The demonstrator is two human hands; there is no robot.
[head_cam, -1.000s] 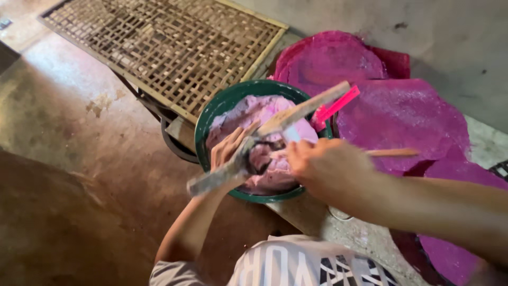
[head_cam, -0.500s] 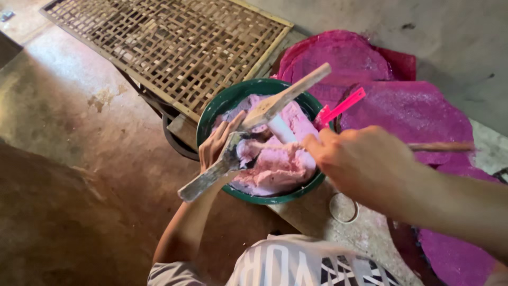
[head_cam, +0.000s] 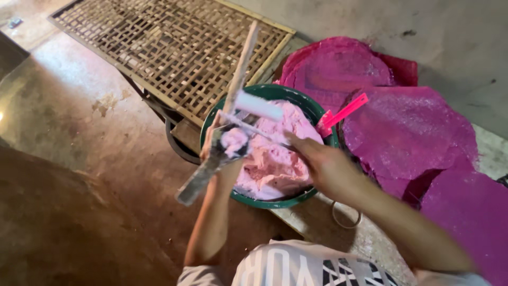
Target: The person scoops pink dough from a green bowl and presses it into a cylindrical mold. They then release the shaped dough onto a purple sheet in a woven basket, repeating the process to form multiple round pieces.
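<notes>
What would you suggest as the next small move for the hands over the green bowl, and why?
Probably draw the thin tool in the right hand along the long stick that the left hand holds tilted over the green bowl, pushing off the lump of pink dough clinging to it, so it drops onto the dough below.

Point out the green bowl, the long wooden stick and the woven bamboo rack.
green bowl (head_cam: 275, 92), head view, on the far rim.
long wooden stick (head_cam: 241, 69), head view, on the upper shaft above the dough.
woven bamboo rack (head_cam: 159, 42), head view, on the middle of the lattice.
</notes>
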